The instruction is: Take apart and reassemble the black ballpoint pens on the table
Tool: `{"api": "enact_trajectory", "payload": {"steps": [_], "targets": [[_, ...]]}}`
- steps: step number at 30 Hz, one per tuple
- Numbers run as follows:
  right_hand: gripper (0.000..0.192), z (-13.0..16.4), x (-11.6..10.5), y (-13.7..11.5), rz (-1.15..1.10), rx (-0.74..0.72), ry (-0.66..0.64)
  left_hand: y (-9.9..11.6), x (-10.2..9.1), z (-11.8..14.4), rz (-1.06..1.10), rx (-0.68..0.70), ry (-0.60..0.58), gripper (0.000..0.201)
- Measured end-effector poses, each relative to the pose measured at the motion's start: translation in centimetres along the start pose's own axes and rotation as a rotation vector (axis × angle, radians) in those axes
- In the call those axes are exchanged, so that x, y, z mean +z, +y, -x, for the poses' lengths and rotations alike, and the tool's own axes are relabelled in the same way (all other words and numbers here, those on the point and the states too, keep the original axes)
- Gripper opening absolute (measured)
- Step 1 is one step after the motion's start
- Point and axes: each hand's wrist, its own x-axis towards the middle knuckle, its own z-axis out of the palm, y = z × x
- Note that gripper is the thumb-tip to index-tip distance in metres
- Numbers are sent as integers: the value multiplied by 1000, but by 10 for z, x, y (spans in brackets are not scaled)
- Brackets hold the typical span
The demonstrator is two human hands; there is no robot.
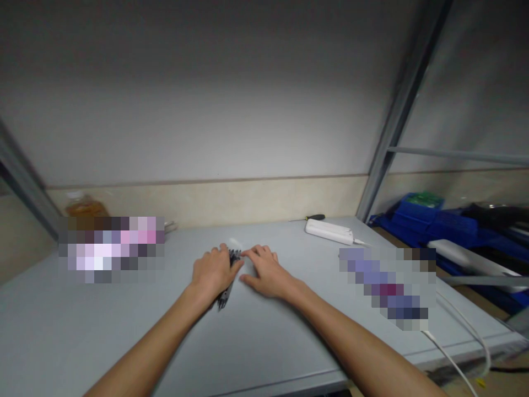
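At the middle of the grey table [124, 331], a bundle of dark pens [229, 275] lies under the left hand [214, 273]. Their tips stick out toward the near edge below the wrist, and their far ends show between the two hands. The left hand's fingers are curled down over the bundle and pressed on it; whether they close fully round it cannot be told from this view. The right hand [268, 271] lies flat and spread on the tabletop just beside the bundle, its fingertips touching or nearly touching the far ends. It holds nothing.

Judged from this, the pens are gathered into one bunch and pinned to the table, not yet lifted from it; no loose pens show elsewhere.

Further out, a white power strip [329, 231] rests near the back edge to the right, with a screwdriver [308, 218] just behind it. Blue bins [430, 220] stand beyond the metal upright [397, 116]. A white cable [450, 358] trails off the right near corner.
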Motion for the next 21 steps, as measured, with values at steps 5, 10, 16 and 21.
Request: {"api": "enact_trajectory", "payload": {"steps": [5, 10, 16, 21], "targets": [[63, 1, -1, -5, 6, -12, -40, -7, 6, -7, 15, 4, 14, 61], [59, 1, -2, -6, -7, -30, -22, -13, 8, -13, 54, 18, -22, 62], [55, 0, -4, -7, -33, -43, -2, -16, 5, -13, 99, 18, -13, 62], [58, 0, -3, -5, -65, -59, 5, -16, 4, -13, 101, 55, -43, 58]]}}
